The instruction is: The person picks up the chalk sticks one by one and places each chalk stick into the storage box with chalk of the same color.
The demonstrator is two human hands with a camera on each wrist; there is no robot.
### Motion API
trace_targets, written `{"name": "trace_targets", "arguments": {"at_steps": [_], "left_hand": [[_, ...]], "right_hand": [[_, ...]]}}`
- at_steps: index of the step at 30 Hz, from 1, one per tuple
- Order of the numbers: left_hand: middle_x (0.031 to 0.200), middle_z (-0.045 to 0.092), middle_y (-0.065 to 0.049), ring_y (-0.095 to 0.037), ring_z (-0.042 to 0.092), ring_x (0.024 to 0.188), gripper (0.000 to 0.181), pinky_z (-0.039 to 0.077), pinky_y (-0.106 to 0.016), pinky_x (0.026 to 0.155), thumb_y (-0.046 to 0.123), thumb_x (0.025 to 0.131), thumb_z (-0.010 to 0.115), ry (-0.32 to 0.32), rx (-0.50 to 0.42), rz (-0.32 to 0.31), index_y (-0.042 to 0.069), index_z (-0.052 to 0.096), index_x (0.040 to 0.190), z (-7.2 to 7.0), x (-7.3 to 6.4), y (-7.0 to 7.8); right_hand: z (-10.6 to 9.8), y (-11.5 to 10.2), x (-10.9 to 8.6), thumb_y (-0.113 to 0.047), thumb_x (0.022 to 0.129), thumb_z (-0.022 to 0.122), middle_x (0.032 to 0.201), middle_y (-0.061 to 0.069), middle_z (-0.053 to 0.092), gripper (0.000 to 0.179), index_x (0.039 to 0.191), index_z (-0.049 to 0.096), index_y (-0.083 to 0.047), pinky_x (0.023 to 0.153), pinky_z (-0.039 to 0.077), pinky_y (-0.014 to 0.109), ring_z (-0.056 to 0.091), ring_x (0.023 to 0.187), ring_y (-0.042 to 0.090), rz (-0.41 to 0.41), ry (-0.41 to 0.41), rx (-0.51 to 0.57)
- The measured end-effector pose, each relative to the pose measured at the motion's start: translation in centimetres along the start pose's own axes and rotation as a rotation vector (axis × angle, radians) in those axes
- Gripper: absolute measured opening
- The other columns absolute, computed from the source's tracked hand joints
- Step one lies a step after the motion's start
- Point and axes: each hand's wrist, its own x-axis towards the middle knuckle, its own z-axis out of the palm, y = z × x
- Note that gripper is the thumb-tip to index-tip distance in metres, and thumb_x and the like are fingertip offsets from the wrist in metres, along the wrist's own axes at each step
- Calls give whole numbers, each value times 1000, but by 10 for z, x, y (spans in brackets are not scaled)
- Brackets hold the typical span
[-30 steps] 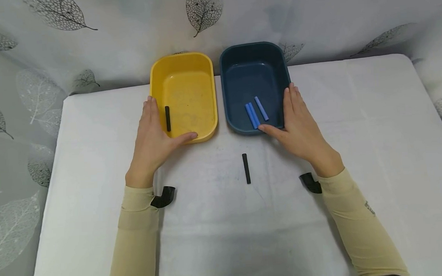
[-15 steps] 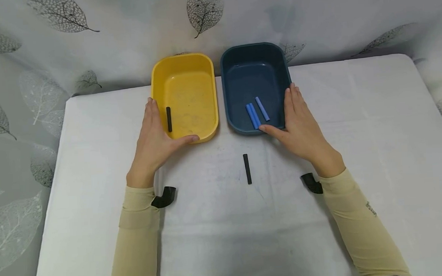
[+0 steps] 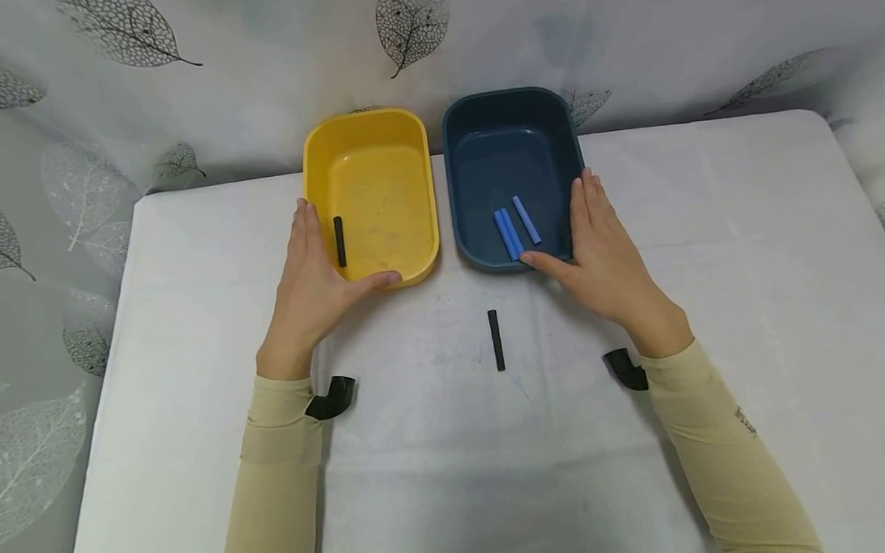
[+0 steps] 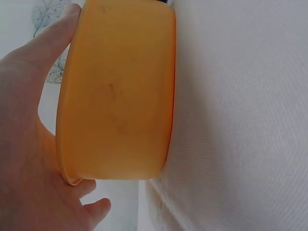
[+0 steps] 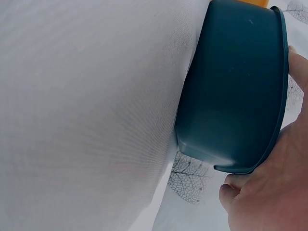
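Note:
In the head view my left hand (image 3: 308, 283) rests at the near left corner of a yellow plastic bin (image 3: 384, 158); its fingers lie straight along the side and the thumb reaches over the front rim. My right hand (image 3: 607, 259) touches a dark blue bin (image 3: 515, 160) likewise, at its near right corner. One short black stick (image 3: 339, 242) lies in the yellow bin. Several blue chalk-like sticks (image 3: 526, 219) are in the dark blue one. Another black stick (image 3: 496, 340) lies on the table before the bins. Both wrist views show thumb and fingers spread around the bin rims.
The bins stand side by side at the back edge of a white-covered table (image 3: 439, 494). Behind them hangs a curtain (image 3: 288, 59) with a leaf print. A black curved piece (image 3: 334, 397) sits at the left wrist, and a similar black piece (image 3: 626, 369) at the right.

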Motion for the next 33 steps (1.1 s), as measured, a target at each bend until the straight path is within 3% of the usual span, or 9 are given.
{"name": "trace_targets", "arguments": {"at_steps": [9,15,23,33], "left_hand": [[172,-13,-2,-23,1,161,144,19,-56,128,79,69,75,-5,-8,-6,15,-13,163,-1,-1,1],[172,-14,1,-21,0,161,145,20,-55,127,81,68,74,-7,-3,-12,16,-14,163,-1,-1,2],[172,-14,1,-22,0,161,145,20,-57,127,82,68,74,-12,-6,-10,16,-14,163,0,0,2],[172,-14,-1,-22,0,161,145,20,-57,127,82,68,74,-10,0,-12,15,-14,163,-2,-1,2]], "right_hand": [[-1,-2,0,-63,94,60,171,13,-15,114,161,-10,-2,129,4,56,-10,160,32,7,27,50],[-3,-3,-3,-66,95,57,171,12,-16,113,161,-10,-3,130,4,54,-12,160,28,-4,54,32],[-8,-16,-23,-57,93,66,171,7,-15,114,162,-8,-5,129,11,56,-9,160,27,-56,56,39],[3,-33,-45,-53,91,72,173,11,-7,115,162,-2,-1,128,15,56,-2,161,30,-129,12,-16]]}}
